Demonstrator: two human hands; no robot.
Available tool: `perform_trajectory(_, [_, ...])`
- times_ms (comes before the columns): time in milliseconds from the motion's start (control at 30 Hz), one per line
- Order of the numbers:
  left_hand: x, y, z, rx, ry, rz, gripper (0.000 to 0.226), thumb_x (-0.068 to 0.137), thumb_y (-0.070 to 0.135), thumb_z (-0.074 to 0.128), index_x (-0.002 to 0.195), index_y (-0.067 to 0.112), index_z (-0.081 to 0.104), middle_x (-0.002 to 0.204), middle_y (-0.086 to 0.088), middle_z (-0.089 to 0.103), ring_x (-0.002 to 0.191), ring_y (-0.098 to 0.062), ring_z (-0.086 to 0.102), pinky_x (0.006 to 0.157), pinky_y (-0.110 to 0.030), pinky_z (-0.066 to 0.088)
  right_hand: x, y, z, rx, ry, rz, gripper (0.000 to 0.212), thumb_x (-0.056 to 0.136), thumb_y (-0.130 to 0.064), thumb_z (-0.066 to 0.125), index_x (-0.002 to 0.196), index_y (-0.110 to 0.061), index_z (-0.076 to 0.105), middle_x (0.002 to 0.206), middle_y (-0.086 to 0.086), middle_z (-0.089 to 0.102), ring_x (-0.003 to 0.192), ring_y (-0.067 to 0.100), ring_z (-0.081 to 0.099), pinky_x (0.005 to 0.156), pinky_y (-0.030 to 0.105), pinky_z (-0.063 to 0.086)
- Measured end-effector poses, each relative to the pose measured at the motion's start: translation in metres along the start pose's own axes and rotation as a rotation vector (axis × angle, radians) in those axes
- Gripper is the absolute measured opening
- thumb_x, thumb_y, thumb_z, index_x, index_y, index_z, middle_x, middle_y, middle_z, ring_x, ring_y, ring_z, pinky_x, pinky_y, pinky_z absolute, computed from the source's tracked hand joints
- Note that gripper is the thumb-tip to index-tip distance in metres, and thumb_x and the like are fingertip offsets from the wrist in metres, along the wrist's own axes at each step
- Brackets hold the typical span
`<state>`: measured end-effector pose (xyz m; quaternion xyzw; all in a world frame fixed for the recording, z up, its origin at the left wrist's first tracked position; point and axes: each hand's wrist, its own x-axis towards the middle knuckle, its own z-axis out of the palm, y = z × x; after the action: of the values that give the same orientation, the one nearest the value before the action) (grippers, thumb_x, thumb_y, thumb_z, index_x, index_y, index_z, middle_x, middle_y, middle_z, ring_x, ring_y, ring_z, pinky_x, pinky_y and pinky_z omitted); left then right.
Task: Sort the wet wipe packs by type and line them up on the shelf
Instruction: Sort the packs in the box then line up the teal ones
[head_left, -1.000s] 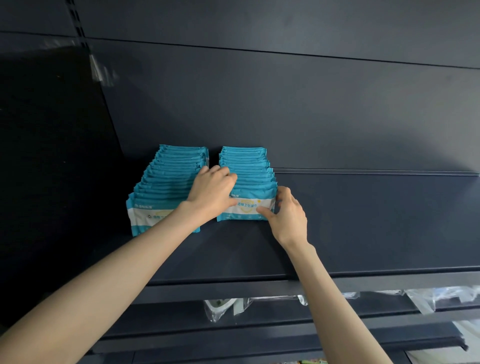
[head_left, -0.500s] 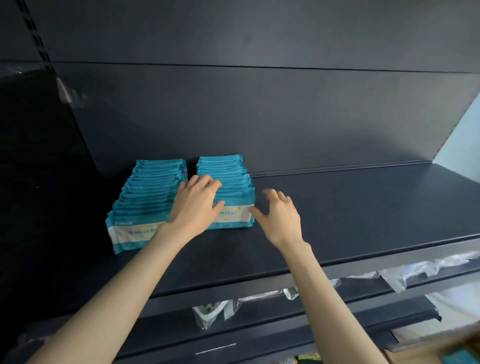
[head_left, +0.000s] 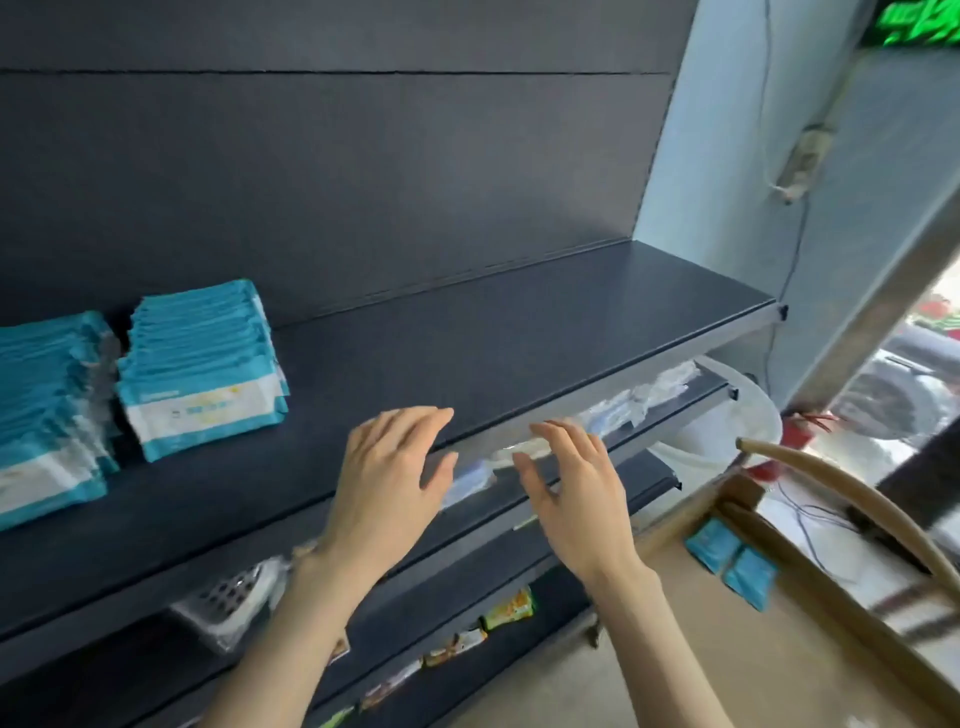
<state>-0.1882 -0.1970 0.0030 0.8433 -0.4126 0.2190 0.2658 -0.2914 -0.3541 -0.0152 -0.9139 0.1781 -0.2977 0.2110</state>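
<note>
Left hand (head_left: 387, 483) and right hand (head_left: 574, 499): fingers spread, holding nothing, above shelf (head_left: 493, 332) front edge. Two teal wet wipe rows (head_left: 202, 364) stand far left.

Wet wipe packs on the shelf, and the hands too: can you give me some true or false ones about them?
1. Two rows of teal packs, the left row and the right row, sit on the shelf. True.
2. The left hand grips a pack. False: it is open, with fingers spread, and holds nothing.
3. The right hand is open and touches no pack. True.
4. The packs are all red. False: they are teal with a white band.
5. Two loose packs lie off the shelf at the lower right. True.
</note>
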Motion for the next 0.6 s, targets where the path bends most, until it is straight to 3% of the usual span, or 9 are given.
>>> perform_trajectory(233, [-0.058, 0.136, 0.104, -0.215, -0.289, -0.03, 0.039, 0.083, 0.034, 0.055, 0.117, 0.016, 0.063, 0.114, 0.004, 0.065, 0.104, -0.016, 0.058, 0.093, -0.028, 0.039, -0.112, 0.128, -0.065, -0.123, -0.1, 0.188, 0.031, 0.088, -0.029, 0.065, 0.117, -0.019, 0.062, 0.121, 0.001, 0.063, 0.107, 0.022, 0.059, 0.087, 0.033, 0.05])
perform_trajectory(333, [-0.084, 0.188, 0.145, -0.297, -0.417, -0.045, 0.038, 0.085, 0.032, 0.057, 0.119, 0.017, 0.062, 0.116, 0.004, 0.064, 0.107, -0.017, 0.058, 0.093, -0.033, 0.04, -0.158, 0.178, -0.089, -0.175, -0.138, 0.294, 0.03, 0.084, -0.027, 0.07, 0.112, -0.017, 0.065, 0.115, 0.002, 0.066, 0.1, 0.026, 0.063, 0.081, 0.036, 0.054])
perform_trajectory(467, [-0.104, 0.242, 0.184, -0.355, -0.603, -0.021, 0.041, 0.091, 0.03, 0.06, 0.13, 0.021, 0.054, 0.128, 0.008, 0.055, 0.121, -0.013, 0.048, 0.102, -0.027, 0.026, -0.203, 0.225, -0.115, -0.197, -0.173, 0.486, 0.032, 0.088, -0.03, 0.065, 0.117, -0.016, 0.064, 0.121, 0.003, 0.064, 0.109, 0.026, 0.06, 0.089, 0.038, 0.05])
perform_trajectory(600, [-0.086, 0.278, 0.217, -0.366, -0.68, 0.053, 0.042, 0.091, 0.029, 0.059, 0.132, 0.021, 0.052, 0.129, 0.006, 0.055, 0.122, -0.014, 0.046, 0.104, -0.029, 0.026, -0.217, 0.265, -0.134, -0.184, -0.159, 0.625, 0.036, 0.091, -0.032, 0.06, 0.124, -0.018, 0.059, 0.13, 0.001, 0.058, 0.119, 0.022, 0.053, 0.098, 0.035, 0.044])
